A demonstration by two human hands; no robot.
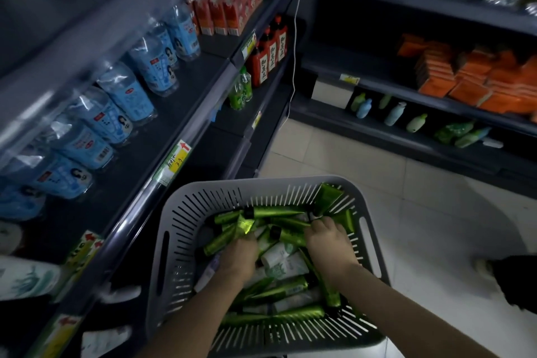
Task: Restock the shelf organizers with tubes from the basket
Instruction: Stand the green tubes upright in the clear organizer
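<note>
Reaching down into the grey slotted basket [186, 212], we have both hands buried among the tubes. Our left hand [241, 256] sits palm-down near the middle of the pile, its fingers curled around a shiny green tube [229, 237] that slants up and away from it; the grip looks closed, though the fingertips themselves are hidden under the hand. Our right hand [328, 241] lies further right and slightly deeper in, fingers bent down into the heap and touching a black-capped green tube [287, 234]; whether it actually holds that tube or only presses on it, we cannot tell.

The basket sits low in front of us, just beside the dark shelf unit [186, 113] on our left, over a pale tiled floor [421, 197]. It holds a loose jumble: mostly green tubes lying crosswise at all angles, with a few white tubes [286, 261] between our wrists (their print is too blurred to read). One green tube [329, 197] leans up against the far wall of the basket.

On the shelf to the left stand rows of clear bottles with blue labels [136, 96], and further along, red cartons [229, 6]. Across the aisle, orange packs [465, 78] are stacked on another shelf.
</note>
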